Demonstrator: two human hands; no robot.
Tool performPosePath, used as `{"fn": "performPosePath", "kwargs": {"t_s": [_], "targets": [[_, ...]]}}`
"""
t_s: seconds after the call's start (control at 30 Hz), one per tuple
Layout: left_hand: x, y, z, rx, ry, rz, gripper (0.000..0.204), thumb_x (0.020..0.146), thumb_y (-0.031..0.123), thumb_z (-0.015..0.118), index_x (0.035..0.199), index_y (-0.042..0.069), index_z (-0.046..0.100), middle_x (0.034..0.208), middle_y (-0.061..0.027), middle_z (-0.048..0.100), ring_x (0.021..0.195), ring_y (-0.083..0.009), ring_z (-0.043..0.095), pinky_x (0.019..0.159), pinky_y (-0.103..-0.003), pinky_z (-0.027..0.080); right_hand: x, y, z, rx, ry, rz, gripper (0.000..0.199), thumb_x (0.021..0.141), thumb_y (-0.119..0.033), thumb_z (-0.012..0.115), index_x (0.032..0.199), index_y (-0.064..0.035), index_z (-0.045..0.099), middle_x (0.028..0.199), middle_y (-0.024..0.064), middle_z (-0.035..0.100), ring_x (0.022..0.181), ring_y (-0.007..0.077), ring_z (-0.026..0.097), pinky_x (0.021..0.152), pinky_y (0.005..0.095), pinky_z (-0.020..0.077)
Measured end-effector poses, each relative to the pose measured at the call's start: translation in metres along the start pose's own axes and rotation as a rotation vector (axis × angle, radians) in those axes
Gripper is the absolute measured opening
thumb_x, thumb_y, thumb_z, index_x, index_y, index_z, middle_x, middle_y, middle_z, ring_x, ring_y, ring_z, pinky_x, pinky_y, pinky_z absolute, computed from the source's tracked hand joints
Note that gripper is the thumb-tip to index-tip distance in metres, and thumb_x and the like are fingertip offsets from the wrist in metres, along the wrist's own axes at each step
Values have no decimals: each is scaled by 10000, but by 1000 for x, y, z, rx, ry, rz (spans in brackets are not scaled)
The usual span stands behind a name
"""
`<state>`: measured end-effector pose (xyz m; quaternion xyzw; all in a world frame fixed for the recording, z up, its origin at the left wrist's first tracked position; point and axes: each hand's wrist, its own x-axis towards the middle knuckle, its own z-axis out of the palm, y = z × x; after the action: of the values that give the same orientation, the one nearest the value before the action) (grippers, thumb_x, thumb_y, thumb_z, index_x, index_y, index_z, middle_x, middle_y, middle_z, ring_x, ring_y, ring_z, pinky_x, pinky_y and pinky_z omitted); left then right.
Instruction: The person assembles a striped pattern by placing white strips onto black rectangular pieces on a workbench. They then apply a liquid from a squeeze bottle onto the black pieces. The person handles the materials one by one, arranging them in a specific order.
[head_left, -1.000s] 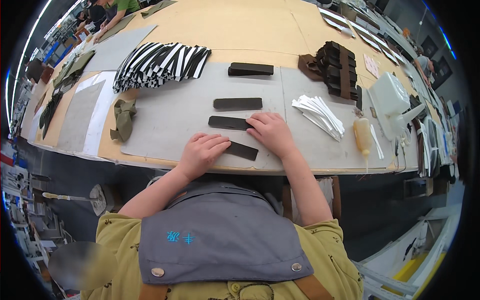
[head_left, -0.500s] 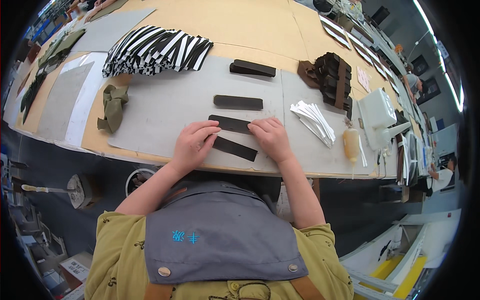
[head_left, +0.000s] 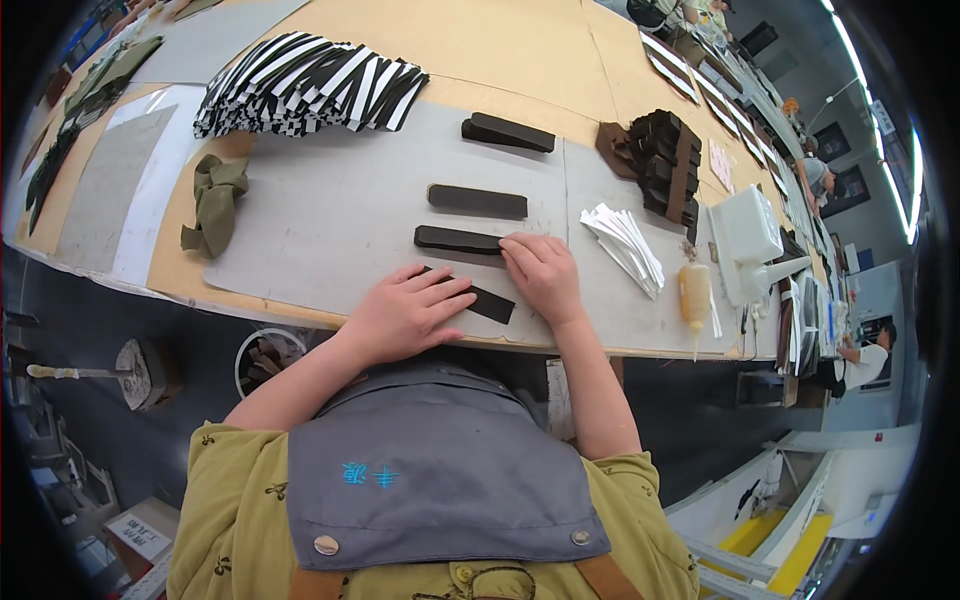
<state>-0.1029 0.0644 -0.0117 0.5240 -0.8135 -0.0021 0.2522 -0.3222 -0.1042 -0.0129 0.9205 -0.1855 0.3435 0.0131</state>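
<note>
On the grey mat (head_left: 330,200) in front of me lie several black strips. My left hand (head_left: 412,312) rests over the nearest black strip (head_left: 492,305), fingers stretched out and slightly spread; it hides that strip's left part. Just beyond it is a second black strip (head_left: 455,239), whose right end is between the thumb and fingers of my right hand (head_left: 541,278). Parallel and farther off lies a third black strip (head_left: 477,202). Behind that sits a folded black piece (head_left: 508,132), its layers parted at the left.
A fanned pile of black-and-white strips (head_left: 310,85) lies far left, above a crumpled olive cloth (head_left: 216,205). To the right are white strips (head_left: 622,248), a dark brown bundle (head_left: 662,165), an amber squeeze bottle (head_left: 693,300) and a white container (head_left: 745,240). The table's edge (head_left: 270,312) runs close to me.
My left hand has left the second strip's left end and come down over the nearest strip, its fingers flattening. My right hand stays at the second strip's right end.
</note>
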Motion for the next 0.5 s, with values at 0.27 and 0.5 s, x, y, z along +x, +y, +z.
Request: {"fn": "performPosePath", "kwargs": {"t_s": [0.27,0.5], "targets": [[-11,5,-7,28,57,-49,496,930,368,745,1387,192,663,1437,6,650,1295,-227,615,1088,-423,457,-12,-9,-22,-46,-122,-169,333,801,-145,790,1127,-98,741,1146,19,733,984,201,711,865,358,538],[31,-36,-16,-24,175,-284,386,895,177,775,1265,117,683,1194,-68,705,1127,-297,652,970,-413,500,-13,-18,-30,75,-110,162,273,907,-206,780,1154,-99,733,1183,43,726,1046,258,680,929,397,513]]}}
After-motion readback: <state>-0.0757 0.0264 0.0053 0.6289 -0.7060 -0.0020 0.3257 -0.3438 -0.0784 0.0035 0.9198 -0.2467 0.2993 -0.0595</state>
